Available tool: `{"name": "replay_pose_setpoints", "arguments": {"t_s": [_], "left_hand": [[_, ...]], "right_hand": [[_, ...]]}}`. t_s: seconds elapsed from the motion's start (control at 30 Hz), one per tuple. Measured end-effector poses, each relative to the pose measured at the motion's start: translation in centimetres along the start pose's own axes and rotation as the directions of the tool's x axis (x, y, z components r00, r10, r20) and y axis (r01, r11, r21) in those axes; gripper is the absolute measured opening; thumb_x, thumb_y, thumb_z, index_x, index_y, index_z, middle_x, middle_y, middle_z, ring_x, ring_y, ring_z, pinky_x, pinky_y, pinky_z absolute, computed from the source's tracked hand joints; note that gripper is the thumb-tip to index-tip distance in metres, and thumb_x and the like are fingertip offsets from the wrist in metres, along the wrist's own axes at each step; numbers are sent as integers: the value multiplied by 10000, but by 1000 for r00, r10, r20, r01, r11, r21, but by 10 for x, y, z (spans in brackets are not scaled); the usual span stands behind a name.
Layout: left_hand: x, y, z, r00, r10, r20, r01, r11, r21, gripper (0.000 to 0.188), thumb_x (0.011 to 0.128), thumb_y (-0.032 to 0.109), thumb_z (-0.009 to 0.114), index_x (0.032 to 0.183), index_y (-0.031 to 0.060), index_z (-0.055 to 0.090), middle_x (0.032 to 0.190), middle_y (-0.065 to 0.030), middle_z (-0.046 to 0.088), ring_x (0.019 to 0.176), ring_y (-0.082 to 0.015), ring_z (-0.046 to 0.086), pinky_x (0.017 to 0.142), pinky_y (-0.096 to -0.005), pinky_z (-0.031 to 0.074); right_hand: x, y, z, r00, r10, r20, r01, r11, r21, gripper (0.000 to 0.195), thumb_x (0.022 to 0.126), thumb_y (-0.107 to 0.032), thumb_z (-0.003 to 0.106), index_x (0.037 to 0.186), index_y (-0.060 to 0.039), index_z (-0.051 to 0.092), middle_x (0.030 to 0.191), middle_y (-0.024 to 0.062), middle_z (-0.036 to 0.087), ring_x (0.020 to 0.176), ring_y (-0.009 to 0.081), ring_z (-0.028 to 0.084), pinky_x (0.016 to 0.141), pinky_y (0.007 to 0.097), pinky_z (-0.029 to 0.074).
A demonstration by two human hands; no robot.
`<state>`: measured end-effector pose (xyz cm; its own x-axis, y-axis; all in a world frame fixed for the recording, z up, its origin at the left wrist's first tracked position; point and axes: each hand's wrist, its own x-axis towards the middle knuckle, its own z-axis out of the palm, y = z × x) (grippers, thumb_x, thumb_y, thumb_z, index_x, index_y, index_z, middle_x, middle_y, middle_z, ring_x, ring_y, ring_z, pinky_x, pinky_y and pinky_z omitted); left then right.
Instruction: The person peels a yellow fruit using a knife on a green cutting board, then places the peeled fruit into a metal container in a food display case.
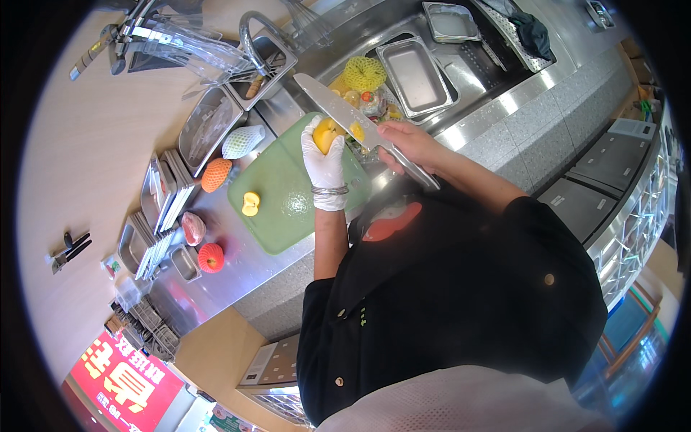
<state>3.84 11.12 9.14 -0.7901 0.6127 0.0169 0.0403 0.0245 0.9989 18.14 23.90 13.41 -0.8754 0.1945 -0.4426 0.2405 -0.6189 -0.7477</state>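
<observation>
My left hand (325, 162), in a white glove with metal bangles at the wrist, holds a yellow fruit (325, 135) above the far edge of a green cutting board (280, 189). My bare right hand (407, 146) grips the handle of a large chef's knife (340, 110). Its broad blade passes beside the yellow fruit, and a yellow piece (357, 131) shows against the blade. Whether the blade touches the held fruit, I cannot tell. Half of a yellow fruit (250, 204) lies cut face up on the board's left part.
Netted fruits, one orange (216, 175), one white (243, 142) and one red (210, 257), lie left of the board. Beyond it are a sink with a steel tray (415, 77), yellow netting (365, 74), a faucet (249, 40) and a utensil bin (264, 81). Steel pans (208, 132) line the wall.
</observation>
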Motion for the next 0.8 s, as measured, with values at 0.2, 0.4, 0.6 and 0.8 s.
{"name": "replay_pose_setpoints", "arguments": {"t_s": [0.2, 0.4, 0.6, 0.8], "left_hand": [[-4, 12, 6, 999, -4, 50, 3, 1000, 21, 461, 762, -54, 603, 1199, -14, 461, 1098, -90, 542, 984, -159, 541, 874, -285, 452], [-7, 20, 9, 995, 17, 100, -23, 998, 66, 414, 790, -27, 573, 1188, 0, 464, 1066, -78, 557, 936, -137, 551, 822, -269, 462], [-3, 19, 4, 986, 37, 164, -65, 983, 173, 417, 781, -19, 575, 1182, 3, 465, 1034, -76, 562, 919, -138, 553, 809, -273, 464], [-3, 14, 2, 980, -13, 196, -25, 981, 191, 394, 774, -8, 576, 1155, -2, 474, 1020, -75, 563, 881, -140, 562, 780, -278, 476]], "right_hand": [[2, -1, 3, 999, 21, -25, -22, 999, -42, 223, 988, -255, 371, 928, -63, 468, 607, 34, 500, 432, 108, 447, 415, 248, 379], [6, 1, -1, 1000, 10, -14, -11, 996, -84, 242, 981, -261, 377, 993, -47, 490, 632, 42, 507, 452, 118, 457, 415, 256, 379], [7, -5, -2, 999, 50, 0, -50, 994, -97, 250, 984, -267, 363, 995, -56, 497, 625, 34, 507, 451, 112, 459, 412, 250, 378], [10, -4, -5, 998, 40, 39, -37, 996, -80, 256, 987, -267, 357, 992, -48, 490, 616, 29, 500, 451, 105, 453, 416, 255, 378]]}}
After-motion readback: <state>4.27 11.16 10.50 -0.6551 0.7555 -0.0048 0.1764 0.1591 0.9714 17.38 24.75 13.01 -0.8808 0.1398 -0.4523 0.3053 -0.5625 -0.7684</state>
